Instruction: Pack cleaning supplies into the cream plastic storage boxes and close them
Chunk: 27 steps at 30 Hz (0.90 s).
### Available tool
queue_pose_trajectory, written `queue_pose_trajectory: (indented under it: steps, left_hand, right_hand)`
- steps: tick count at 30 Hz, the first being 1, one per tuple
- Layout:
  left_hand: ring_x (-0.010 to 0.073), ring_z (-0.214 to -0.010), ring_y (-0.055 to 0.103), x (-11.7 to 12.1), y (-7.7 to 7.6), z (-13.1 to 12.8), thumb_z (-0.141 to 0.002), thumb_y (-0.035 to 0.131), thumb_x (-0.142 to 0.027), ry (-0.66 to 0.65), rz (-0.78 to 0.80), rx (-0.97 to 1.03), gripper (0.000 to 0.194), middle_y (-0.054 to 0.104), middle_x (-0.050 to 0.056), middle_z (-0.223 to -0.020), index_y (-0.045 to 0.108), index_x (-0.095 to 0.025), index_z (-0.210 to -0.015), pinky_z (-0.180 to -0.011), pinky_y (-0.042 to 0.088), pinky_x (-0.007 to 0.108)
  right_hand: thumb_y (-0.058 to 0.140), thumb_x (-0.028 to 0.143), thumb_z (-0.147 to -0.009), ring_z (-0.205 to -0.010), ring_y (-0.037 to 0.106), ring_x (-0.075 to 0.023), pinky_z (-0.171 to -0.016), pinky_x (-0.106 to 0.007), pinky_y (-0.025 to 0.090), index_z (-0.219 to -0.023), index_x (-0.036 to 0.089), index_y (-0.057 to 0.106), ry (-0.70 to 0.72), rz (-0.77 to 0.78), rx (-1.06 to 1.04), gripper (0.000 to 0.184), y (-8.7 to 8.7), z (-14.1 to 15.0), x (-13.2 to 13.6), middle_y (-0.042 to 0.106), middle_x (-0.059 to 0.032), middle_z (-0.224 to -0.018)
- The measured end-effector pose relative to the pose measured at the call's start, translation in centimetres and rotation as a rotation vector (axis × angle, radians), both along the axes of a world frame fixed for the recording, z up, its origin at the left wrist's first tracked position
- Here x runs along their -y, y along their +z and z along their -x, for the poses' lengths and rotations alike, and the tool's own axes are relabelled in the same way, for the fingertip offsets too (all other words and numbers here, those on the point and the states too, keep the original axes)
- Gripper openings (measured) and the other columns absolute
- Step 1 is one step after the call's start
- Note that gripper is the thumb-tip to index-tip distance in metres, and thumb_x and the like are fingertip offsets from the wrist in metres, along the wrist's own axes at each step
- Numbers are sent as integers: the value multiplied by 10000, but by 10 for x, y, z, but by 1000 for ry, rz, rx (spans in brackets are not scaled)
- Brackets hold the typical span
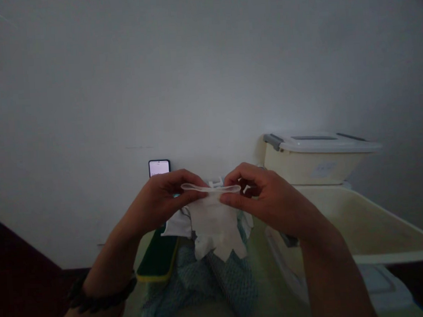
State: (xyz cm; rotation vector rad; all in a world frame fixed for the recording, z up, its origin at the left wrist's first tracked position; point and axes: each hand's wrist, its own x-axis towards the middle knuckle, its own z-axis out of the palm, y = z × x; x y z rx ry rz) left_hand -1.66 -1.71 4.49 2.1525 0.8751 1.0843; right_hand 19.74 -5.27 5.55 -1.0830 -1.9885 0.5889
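What looks like a thin white glove [215, 220] hangs between my hands, its rimmed opening at the top and uneven, pointed lobes at the bottom. My left hand [170, 192] pinches the left part of the rim between thumb and fingers. On the right part, my right hand [251, 187] pinches in the same way. Below the glove lies a crumpled blue-green cloth [219, 277]. A white piece of fabric [177, 223] shows behind it on the left, beside a dark green pad with a yellow edge [158, 257]. A white plastic piece [216, 182] pokes up just behind the rim.
A phone [159, 167] with a lit screen stands against the pale wall [207, 82]. To the right, a lidded cream storage box [312, 164] sits behind a wide open cream bin [373, 225]. More pale plastic [387, 286] shows below the bin's rim.
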Motion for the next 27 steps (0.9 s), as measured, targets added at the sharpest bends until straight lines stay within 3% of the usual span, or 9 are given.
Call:
queue_pose_trajectory:
  steps: [11,20,27]
  left_hand:
    - [115,-697,578,-4,-4,2,-731,705,-228,-22,-20,82,139,618,5,-751,600,-157,-787,-634,492,213]
    - [95,-682,598,-3,-3,5,-670,726,-122,-78,-4,301,167,619,-8,-767,582,-158,-748,-614,528,183]
    - [105,-703,606,-2,-3,10,-714,692,-127,-85,-33,243,104,628,1,-786,603,-165,-754,-667,534,208]
  right_hand:
    - [627,322,-792,-603,589,-111,-534,-217,444,-872,197,637,64,114,-87,149,4,-6,2,645,3,-702]
    - [620,318,-806,-595,579,-100,-516,-200,436,-922,223,617,-58,-2,-196,150,0,-11,0,609,27,-660]
    - [632,317,-794,-564,535,-98,-485,-206,402,-869,212,623,-107,-74,-242,129,0,-9,1,584,22,-654]
